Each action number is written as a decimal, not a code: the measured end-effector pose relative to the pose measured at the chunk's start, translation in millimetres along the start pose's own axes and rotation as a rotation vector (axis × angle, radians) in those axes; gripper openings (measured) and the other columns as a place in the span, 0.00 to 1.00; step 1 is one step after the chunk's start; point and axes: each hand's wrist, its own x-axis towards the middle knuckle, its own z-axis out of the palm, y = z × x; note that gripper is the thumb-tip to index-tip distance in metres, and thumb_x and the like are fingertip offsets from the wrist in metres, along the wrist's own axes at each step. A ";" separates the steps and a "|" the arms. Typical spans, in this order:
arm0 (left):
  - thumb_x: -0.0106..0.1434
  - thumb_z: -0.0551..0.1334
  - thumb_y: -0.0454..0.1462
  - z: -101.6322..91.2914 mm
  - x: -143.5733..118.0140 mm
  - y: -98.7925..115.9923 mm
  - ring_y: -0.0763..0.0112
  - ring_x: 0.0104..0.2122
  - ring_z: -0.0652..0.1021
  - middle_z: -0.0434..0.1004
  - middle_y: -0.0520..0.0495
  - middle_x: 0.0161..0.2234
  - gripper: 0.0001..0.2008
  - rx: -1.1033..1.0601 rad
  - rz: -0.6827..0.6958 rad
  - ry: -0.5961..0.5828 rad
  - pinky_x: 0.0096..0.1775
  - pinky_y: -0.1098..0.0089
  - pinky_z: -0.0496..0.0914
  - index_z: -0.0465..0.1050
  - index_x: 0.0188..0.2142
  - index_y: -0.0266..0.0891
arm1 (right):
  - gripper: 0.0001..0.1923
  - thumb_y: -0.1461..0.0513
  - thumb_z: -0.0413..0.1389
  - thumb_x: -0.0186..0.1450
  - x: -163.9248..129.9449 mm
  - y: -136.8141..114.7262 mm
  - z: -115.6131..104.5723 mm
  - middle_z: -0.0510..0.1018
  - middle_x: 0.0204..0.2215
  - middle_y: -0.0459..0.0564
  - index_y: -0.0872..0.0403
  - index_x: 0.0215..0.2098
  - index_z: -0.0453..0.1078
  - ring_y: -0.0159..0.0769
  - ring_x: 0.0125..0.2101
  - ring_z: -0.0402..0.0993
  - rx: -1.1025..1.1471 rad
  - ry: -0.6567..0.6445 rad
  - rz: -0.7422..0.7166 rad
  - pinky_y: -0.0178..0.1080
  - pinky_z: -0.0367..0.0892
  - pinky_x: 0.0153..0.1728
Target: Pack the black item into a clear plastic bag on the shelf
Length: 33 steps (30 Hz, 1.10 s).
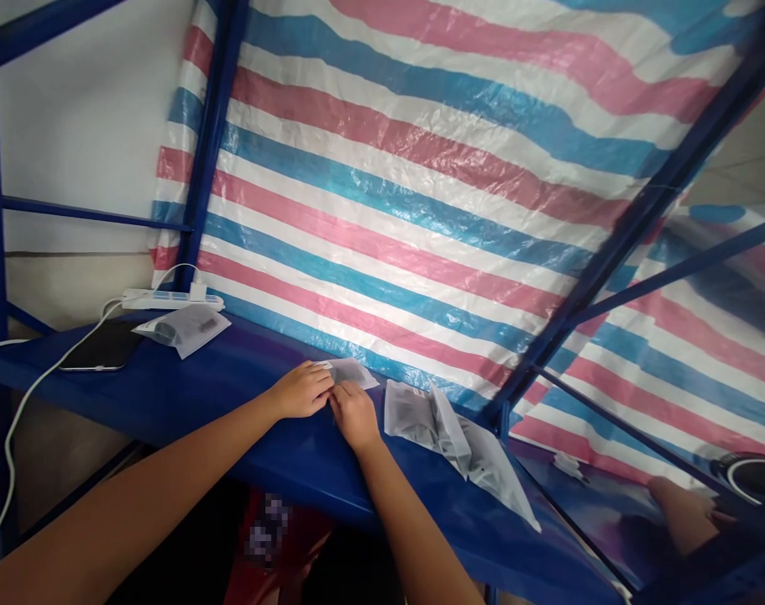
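Note:
My left hand (305, 390) and my right hand (355, 413) meet at the near edge of a frosted plastic bag (353, 374) on the blue shelf (256, 370). The fingers of both hands are closed on that edge, close together. Something grey shows dimly through the bag, but I cannot make out what it is. Just right of my right hand lie several similar frosted bags (412, 413) with dark contents, overlapping one another.
At the left are another frosted bag (196, 328), a dark phone (102, 346) and a white power strip (168, 298) with a cable. A striped plastic sheet (382, 185) hangs behind. Blue posts (209, 143) frame the shelf. At the right another person's hand (681, 512) shows.

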 end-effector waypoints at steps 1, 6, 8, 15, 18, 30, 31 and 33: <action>0.69 0.55 0.35 1.6 0.3 -0.3 0.61 0.40 0.75 0.75 0.44 0.36 0.09 0.029 0.016 0.003 0.42 0.63 0.63 0.73 0.35 0.39 | 0.09 0.64 0.51 0.73 0.1 -0.2 -0.5 0.77 0.34 0.51 0.54 0.37 0.73 0.42 0.37 0.72 0.006 0.012 0.007 0.41 0.67 0.39; 0.70 0.54 0.33 2.5 0.1 -2.4 0.63 0.38 0.74 0.75 0.45 0.34 0.10 0.128 0.094 -0.010 0.40 0.62 0.60 0.73 0.35 0.38 | 0.10 0.63 0.50 0.74 1.1 -0.3 -4.3 0.77 0.34 0.50 0.54 0.38 0.73 0.41 0.37 0.71 0.018 0.052 0.009 0.42 0.66 0.40; 0.70 0.54 0.32 0.7 1.1 -2.1 0.62 0.38 0.73 0.75 0.46 0.33 0.09 0.144 0.111 -0.012 0.39 0.62 0.59 0.72 0.35 0.38 | 0.12 0.63 0.50 0.74 2.1 0.4 -5.8 0.77 0.33 0.50 0.53 0.35 0.72 0.41 0.37 0.71 -0.004 0.046 0.008 0.42 0.65 0.41; 0.68 0.56 0.31 -8.2 2.6 -5.0 0.61 0.40 0.72 0.76 0.46 0.36 0.07 0.182 0.067 0.059 0.41 0.60 0.60 0.70 0.34 0.39 | 0.08 0.64 0.53 0.71 -4.5 25.9 -6.8 0.78 0.38 0.52 0.52 0.37 0.74 0.44 0.42 0.69 -0.161 0.044 0.289 0.42 0.62 0.44; 0.67 0.55 0.29 -11.8 0.4 -9.3 0.62 0.38 0.71 0.76 0.46 0.36 0.08 0.189 0.046 0.083 0.42 0.59 0.61 0.70 0.34 0.39 | 0.06 0.63 0.55 0.70 -13.1 42.9 -7.2 0.79 0.40 0.52 0.51 0.39 0.75 0.46 0.44 0.69 -0.248 0.022 0.492 0.42 0.60 0.43; 0.68 0.54 0.29 -20.4 -4.3 -20.1 0.60 0.39 0.71 0.75 0.45 0.38 0.09 0.199 -0.125 0.172 0.42 0.57 0.61 0.71 0.36 0.39 | 0.08 0.64 0.50 0.70 -25.1 63.8 -4.1 0.78 0.38 0.52 0.53 0.39 0.72 0.39 0.33 0.72 -0.134 0.029 0.742 0.37 0.56 0.31; 0.68 0.54 0.30 -22.0 -4.7 -18.7 0.60 0.39 0.71 0.75 0.45 0.38 0.08 0.185 -0.132 0.164 0.43 0.57 0.61 0.71 0.37 0.39 | 0.08 0.64 0.50 0.70 -25.5 64.3 -3.3 0.77 0.38 0.52 0.53 0.39 0.72 0.38 0.33 0.72 -0.110 0.042 0.729 0.37 0.57 0.31; 0.69 0.56 0.35 -24.6 -4.9 -15.0 0.59 0.41 0.71 0.74 0.44 0.40 0.06 0.145 -0.128 0.148 0.44 0.57 0.62 0.71 0.41 0.39 | 0.08 0.65 0.50 0.69 -25.6 64.4 -1.6 0.77 0.37 0.51 0.53 0.39 0.72 0.37 0.34 0.72 -0.067 0.063 0.691 0.36 0.59 0.32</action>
